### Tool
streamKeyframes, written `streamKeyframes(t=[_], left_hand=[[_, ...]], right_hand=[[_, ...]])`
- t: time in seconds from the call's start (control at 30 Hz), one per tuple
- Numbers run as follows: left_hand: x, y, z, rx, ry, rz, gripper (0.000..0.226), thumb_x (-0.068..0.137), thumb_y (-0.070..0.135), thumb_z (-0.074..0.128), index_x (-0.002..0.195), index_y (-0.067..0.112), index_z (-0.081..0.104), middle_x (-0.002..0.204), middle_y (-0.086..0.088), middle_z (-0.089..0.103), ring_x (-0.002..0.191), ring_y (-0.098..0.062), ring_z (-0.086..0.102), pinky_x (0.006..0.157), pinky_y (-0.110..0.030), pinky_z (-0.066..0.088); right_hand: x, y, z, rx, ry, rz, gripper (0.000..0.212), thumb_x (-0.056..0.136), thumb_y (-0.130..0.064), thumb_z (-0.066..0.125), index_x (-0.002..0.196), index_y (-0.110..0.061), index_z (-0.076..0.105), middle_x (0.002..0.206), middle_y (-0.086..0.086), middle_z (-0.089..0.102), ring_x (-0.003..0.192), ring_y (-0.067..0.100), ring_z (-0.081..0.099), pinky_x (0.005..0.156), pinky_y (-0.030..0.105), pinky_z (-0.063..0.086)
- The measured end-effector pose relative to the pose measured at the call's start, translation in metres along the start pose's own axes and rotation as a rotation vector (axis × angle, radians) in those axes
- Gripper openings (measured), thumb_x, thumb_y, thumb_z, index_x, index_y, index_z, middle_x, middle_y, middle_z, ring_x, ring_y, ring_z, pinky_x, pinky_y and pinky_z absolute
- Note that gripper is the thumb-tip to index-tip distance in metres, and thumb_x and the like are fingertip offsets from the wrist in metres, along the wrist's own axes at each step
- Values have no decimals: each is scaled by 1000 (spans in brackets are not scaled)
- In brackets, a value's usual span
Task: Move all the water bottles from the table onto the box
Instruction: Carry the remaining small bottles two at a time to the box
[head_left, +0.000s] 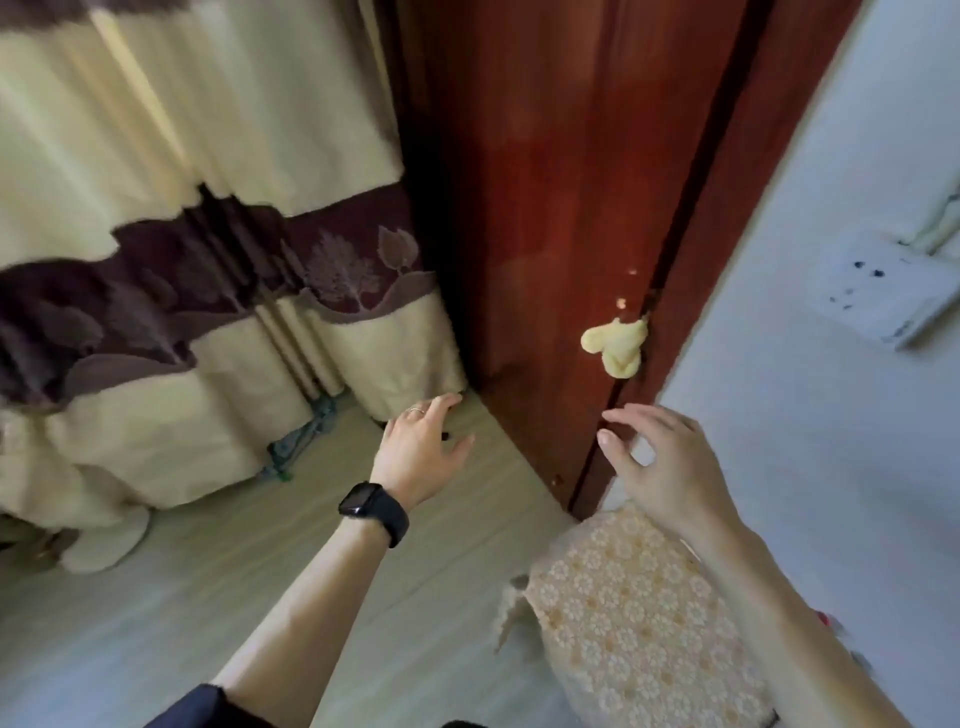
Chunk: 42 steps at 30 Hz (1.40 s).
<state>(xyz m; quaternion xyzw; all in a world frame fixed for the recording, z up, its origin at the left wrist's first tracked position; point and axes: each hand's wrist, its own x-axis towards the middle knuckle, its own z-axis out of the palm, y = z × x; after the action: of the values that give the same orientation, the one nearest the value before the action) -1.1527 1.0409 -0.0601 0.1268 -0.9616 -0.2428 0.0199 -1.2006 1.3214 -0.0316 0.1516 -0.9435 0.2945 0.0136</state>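
Note:
No water bottle and no box show in this tilted, blurred view. My left hand (423, 447), with a black watch on the wrist and a ring on one finger, reaches forward over the floor with spread fingers and holds nothing. My right hand (660, 457) is raised in front of the door's lower edge, fingers loosely spread, empty. Below the right forearm lies a surface covered with a yellow flower-patterned cloth (639, 613).
A dark red wooden door (550, 197) stands ahead, with a yellow blob of foam (618, 345) at its edge. Cream and brown curtains (171, 291) hang to the pale wooden floor (208, 571) on the left. A white wall socket (883, 286) sits on the right wall.

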Motion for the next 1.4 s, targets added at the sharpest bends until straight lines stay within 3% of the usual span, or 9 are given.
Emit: streamKeyframes(t=[0.17,0.23,0.33,0.53,0.63,0.87,1.03,1.27,1.4], left_hand=[[-92,-172,-100,64,231,-382,55,89,43,63,139,24,50,136,-6,59,126,-29,53,104,-41,41],[-147,-232,-136,102,312,-524,55,90,47,61,139,24,51,136,-8,60,125,-30,54,103,-42,42],[-240,-305,-182,149,446,-736,54,92,51,57,139,25,51,139,-6,58,128,-28,53,104,-45,42],[-410,-381,-240,136,653,-1133,51,94,50,54,139,25,51,138,-5,58,130,-25,50,106,-47,38],[-469,-399,-261,140,750,-1272,50,94,51,55,137,27,52,139,-3,58,131,-24,50,107,-47,39],[-540,-448,-328,229,858,-1469,51,92,56,54,137,31,51,143,5,53,134,-19,46,106,-43,38],[-564,-506,-403,321,899,-1551,50,91,55,56,135,32,53,142,5,54,134,-20,46,106,-44,36],[-611,-581,-486,374,1074,-1622,48,89,52,60,131,29,57,138,0,57,128,-25,51,105,-45,41],[-646,-627,-510,325,1133,-1664,58,80,62,49,131,33,55,137,2,56,128,-25,51,101,-48,45]], right_hand=[[17,-163,102,51,-193,-364,27,93,-34,68,117,-23,73,125,-2,67,127,22,50,108,18,21],[10,-233,150,77,-292,-520,27,92,-38,67,115,-25,73,123,-4,68,125,20,51,111,21,25],[-12,-341,218,108,-450,-749,45,87,-56,51,113,-26,73,117,-4,71,119,19,59,114,35,34],[-91,-533,299,157,-635,-1118,36,92,-51,60,123,-35,67,129,-9,64,135,23,42,118,32,27],[-136,-608,328,175,-703,-1293,46,87,-62,48,124,-39,64,126,-11,65,134,22,43,117,37,31],[-207,-756,381,245,-746,-1588,58,84,-71,34,128,-42,59,132,-13,61,135,22,44,115,41,34],[-222,-869,414,315,-751,-1663,43,93,-54,58,133,-40,59,139,-9,58,141,25,35,117,36,30],[-253,-1013,462,396,-778,-1749,45,93,-56,56,136,-41,56,142,-11,55,140,20,33,115,35,31],[-294,-1077,495,407,-808,-1807,45,93,-56,55,136,-42,55,143,-12,54,141,20,32,115,34,29]])
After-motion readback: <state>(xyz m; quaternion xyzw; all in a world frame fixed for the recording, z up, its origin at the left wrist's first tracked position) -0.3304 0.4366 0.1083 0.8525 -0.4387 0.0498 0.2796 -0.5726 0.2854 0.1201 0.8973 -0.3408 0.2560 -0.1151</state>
